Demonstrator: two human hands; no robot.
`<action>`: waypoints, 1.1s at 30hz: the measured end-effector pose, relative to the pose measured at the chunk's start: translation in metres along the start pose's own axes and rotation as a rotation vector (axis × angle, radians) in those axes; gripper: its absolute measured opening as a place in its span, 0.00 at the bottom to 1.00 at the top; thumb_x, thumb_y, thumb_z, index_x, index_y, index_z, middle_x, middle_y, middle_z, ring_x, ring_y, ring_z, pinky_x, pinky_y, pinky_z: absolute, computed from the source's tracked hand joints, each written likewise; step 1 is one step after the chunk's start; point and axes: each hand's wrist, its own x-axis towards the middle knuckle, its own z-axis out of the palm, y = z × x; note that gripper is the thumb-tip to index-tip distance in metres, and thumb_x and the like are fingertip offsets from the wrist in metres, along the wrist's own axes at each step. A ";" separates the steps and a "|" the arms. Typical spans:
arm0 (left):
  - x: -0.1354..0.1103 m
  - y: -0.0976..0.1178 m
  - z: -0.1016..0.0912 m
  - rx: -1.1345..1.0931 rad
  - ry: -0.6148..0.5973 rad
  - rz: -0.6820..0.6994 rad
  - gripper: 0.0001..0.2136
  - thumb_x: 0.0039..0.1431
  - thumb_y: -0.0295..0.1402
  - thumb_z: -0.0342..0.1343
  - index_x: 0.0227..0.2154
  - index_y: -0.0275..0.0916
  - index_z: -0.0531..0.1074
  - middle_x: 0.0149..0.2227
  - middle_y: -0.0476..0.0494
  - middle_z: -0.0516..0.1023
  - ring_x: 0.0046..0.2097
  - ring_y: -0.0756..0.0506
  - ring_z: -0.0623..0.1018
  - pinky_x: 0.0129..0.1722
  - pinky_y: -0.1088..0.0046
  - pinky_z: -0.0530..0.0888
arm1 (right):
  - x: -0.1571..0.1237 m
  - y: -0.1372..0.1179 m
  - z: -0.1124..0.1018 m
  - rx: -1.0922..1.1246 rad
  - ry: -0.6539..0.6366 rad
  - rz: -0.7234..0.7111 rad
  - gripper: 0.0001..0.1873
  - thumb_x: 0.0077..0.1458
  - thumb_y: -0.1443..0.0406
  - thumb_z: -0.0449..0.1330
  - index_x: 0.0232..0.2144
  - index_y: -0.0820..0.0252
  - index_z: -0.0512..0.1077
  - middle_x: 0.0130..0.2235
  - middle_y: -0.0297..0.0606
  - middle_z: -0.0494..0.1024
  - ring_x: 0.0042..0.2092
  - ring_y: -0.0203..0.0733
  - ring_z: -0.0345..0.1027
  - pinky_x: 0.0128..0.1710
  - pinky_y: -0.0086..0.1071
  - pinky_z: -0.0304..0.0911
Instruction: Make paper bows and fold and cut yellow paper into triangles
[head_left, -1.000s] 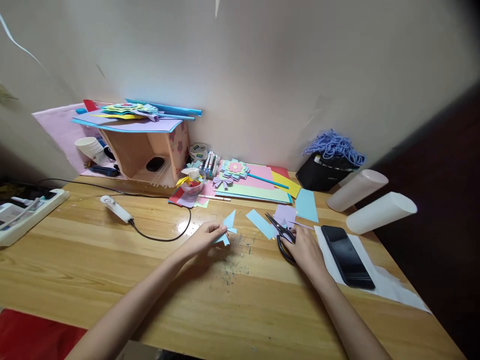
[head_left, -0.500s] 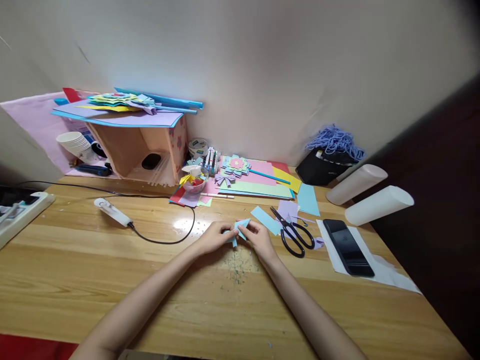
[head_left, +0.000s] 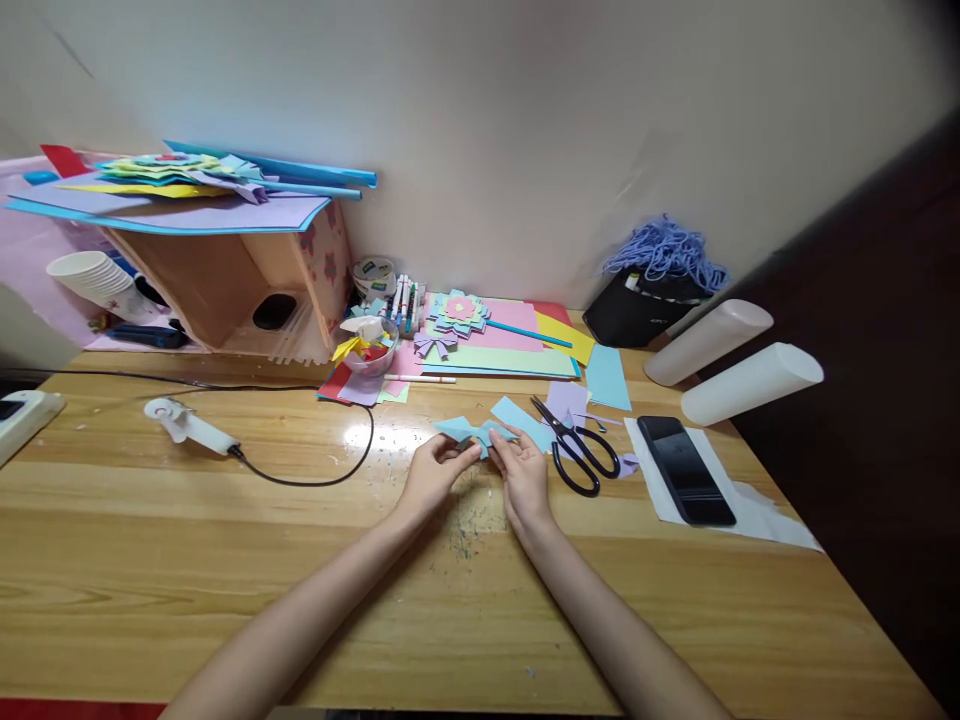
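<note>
A small folded piece of light blue paper [head_left: 454, 428] is held over the wooden table between my two hands. My left hand [head_left: 435, 474] pinches its left part between thumb and fingers. With thumb and fingertips, my right hand [head_left: 520, 470] grips the right part. Pointed wings of the paper stick out above the fingers; its lower middle is partly covered by the thumbs. Just right of my right hand lie black-handled scissors [head_left: 576, 446], blades partly open, on purple paper [head_left: 564, 398]. A flat light blue strip [head_left: 517, 415] lies behind that hand.
On the left are a glue gun [head_left: 196, 428] with a black cable and a box [head_left: 322, 270] topped with paper crafts. Behind stand a clear bowl [head_left: 384, 358] of scraps and a layered paper flower [head_left: 459, 312]. To the right, a phone [head_left: 686, 470] and white rolls [head_left: 754, 383].
The blue paper has been turned and spread, with wings now showing to both sides. My hands have shifted around it. The camera view has moved slightly, so the surroundings sit farther left and higher.
</note>
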 end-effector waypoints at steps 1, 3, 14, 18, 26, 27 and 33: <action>0.000 -0.002 0.003 -0.015 0.022 0.003 0.18 0.40 0.42 0.65 0.31 0.32 0.74 0.34 0.39 0.78 0.36 0.44 0.77 0.39 0.69 0.72 | -0.003 0.001 0.000 -0.031 -0.027 0.004 0.18 0.41 0.61 0.67 0.35 0.60 0.69 0.26 0.33 0.78 0.29 0.36 0.72 0.34 0.30 0.69; 0.002 -0.005 0.004 -0.030 0.079 0.008 0.17 0.42 0.43 0.63 0.28 0.32 0.74 0.29 0.42 0.78 0.32 0.47 0.76 0.36 0.72 0.72 | -0.007 0.000 -0.001 -0.135 -0.096 -0.010 0.18 0.45 0.61 0.65 0.39 0.61 0.70 0.28 0.35 0.78 0.29 0.38 0.73 0.34 0.32 0.69; 0.022 0.021 -0.016 0.088 -0.195 -0.101 0.16 0.44 0.43 0.62 0.19 0.34 0.67 0.17 0.54 0.64 0.20 0.55 0.64 0.21 0.79 0.59 | 0.018 -0.038 -0.049 -0.870 -0.887 -0.713 0.19 0.55 0.72 0.53 0.47 0.52 0.70 0.42 0.37 0.77 0.43 0.40 0.71 0.43 0.36 0.66; 0.027 0.022 -0.011 0.209 -0.298 -0.098 0.15 0.44 0.42 0.61 0.20 0.34 0.69 0.17 0.55 0.61 0.19 0.56 0.59 0.20 0.79 0.55 | 0.021 -0.032 -0.050 -0.860 -0.899 -0.878 0.18 0.56 0.73 0.52 0.46 0.52 0.71 0.36 0.37 0.77 0.38 0.39 0.70 0.38 0.34 0.65; 0.030 0.019 -0.012 0.116 -0.363 -0.120 0.16 0.39 0.34 0.65 0.32 0.34 0.71 0.32 0.46 0.75 0.31 0.50 0.73 0.32 0.76 0.68 | 0.021 -0.029 -0.046 -0.873 -0.639 -0.908 0.09 0.53 0.70 0.59 0.33 0.51 0.77 0.28 0.35 0.64 0.31 0.38 0.60 0.31 0.32 0.61; 0.030 0.018 -0.012 0.119 -0.356 -0.117 0.15 0.40 0.34 0.65 0.32 0.34 0.71 0.32 0.46 0.75 0.31 0.51 0.73 0.31 0.76 0.67 | 0.021 -0.029 -0.046 -0.869 -0.646 -0.880 0.10 0.52 0.70 0.58 0.34 0.51 0.77 0.29 0.35 0.64 0.32 0.38 0.60 0.31 0.32 0.61; 0.030 0.018 -0.008 0.073 -0.234 -0.114 0.15 0.40 0.37 0.64 0.30 0.34 0.70 0.22 0.52 0.70 0.22 0.55 0.66 0.23 0.79 0.62 | 0.016 -0.028 -0.041 -0.829 -0.734 -0.641 0.19 0.48 0.68 0.62 0.45 0.53 0.70 0.37 0.38 0.66 0.35 0.37 0.64 0.33 0.32 0.65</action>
